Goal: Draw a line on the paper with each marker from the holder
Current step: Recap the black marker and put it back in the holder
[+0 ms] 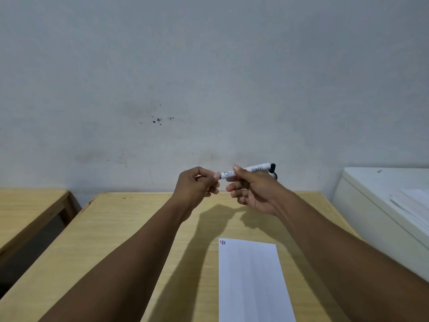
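Print on the marker (246, 170) is too blurred to read.

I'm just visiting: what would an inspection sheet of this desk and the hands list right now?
Surface: wooden table, light grain, a few dark specks near its far edge.
Job's things: white marker held level above the table; paper lying flat with three short lines at its far left corner; holder mostly hidden behind the right hand.
Clutter: nothing seen.
Grippers: left hand pinches the marker's left end; right hand grips its barrel.
Cables: nothing seen.
Surroundings: stained grey wall; second table at left; white cabinet at right with sheets on top.
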The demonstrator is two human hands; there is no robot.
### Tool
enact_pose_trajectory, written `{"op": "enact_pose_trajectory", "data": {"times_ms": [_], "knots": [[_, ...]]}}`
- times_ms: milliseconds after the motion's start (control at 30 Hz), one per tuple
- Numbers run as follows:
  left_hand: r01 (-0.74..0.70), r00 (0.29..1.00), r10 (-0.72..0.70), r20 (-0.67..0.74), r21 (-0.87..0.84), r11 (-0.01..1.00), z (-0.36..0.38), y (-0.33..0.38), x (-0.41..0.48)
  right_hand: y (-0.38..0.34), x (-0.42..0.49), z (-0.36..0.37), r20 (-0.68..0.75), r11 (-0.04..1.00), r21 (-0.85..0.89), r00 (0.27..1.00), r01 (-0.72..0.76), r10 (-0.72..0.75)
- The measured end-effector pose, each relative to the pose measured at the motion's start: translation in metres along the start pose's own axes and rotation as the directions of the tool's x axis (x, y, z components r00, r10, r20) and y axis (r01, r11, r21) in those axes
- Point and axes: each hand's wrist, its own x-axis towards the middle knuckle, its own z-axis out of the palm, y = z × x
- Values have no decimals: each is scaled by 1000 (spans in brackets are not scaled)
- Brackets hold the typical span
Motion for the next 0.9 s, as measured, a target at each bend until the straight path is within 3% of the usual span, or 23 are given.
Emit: {"op": "enact_pose_trajectory", "data": {"times_ms": [67, 167, 267, 333, 467, 733, 900], "knots": [[-69, 993, 77, -89, 84, 994, 3, 6, 7, -18, 1, -12, -31, 938, -342, 998, -64, 57], [-151, 974, 185, -127, 239, 959, 10, 20, 21, -47, 2, -32, -101, 612, -788, 995, -67, -22], [-199, 964, 249, -92, 366, 909, 19, 30, 35, -71, 1, -43, -91, 201, -978, 987, -62, -136], [-223, 958, 278, -75, 419, 880, 29, 35, 44, -81, -2, -46, -93, 86, -993, 984, -81, -151], [-265, 947, 321, -32, 488, 832, 48, 42, 59, -91, 4, -57, -92, 53, -995, 973, -83, -210], [-319, 937, 340, 79, 593, 740, 70, 40, 85, -87, 27, -88, -80, 134, -990, 951, -42, -298], [-353, 932, 286, 222, 735, 579, 80, 27, 83, -79, 34, -97, -73, 156, -987, 942, -22, -328]]}}
